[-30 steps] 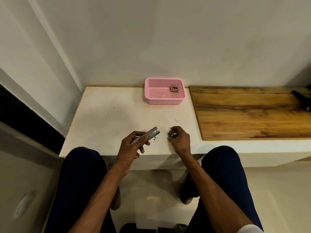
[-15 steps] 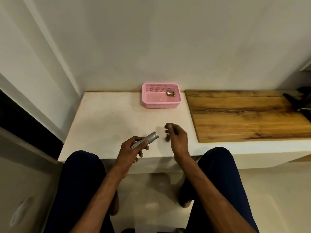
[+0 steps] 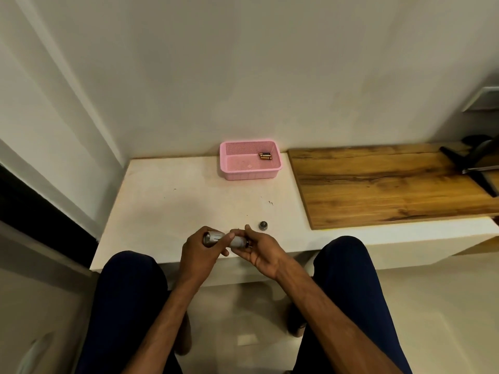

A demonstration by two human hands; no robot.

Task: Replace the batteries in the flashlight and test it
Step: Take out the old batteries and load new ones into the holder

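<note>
A silver flashlight [image 3: 237,241] lies level over the near edge of the white table, held between both hands. My left hand [image 3: 198,248] grips its left half, fingers wrapped round the barrel. My right hand [image 3: 260,251] holds the open right end, where a small dark part sticks out by the fingers. The grey end cap [image 3: 263,225] stands alone on the table just beyond my right hand. At the back, a pink basket [image 3: 229,164] holds a few gold-and-black batteries [image 3: 265,156].
A wooden board [image 3: 378,184] covers the table's right part, with a black object [image 3: 472,168] on its far right end. The white table [image 3: 175,206] meets walls at the back and left. My two knees sit below its front edge.
My right hand left the end cap standing on the table and came to the flashlight's open end. My left hand turned the flashlight level and drew it nearer.
</note>
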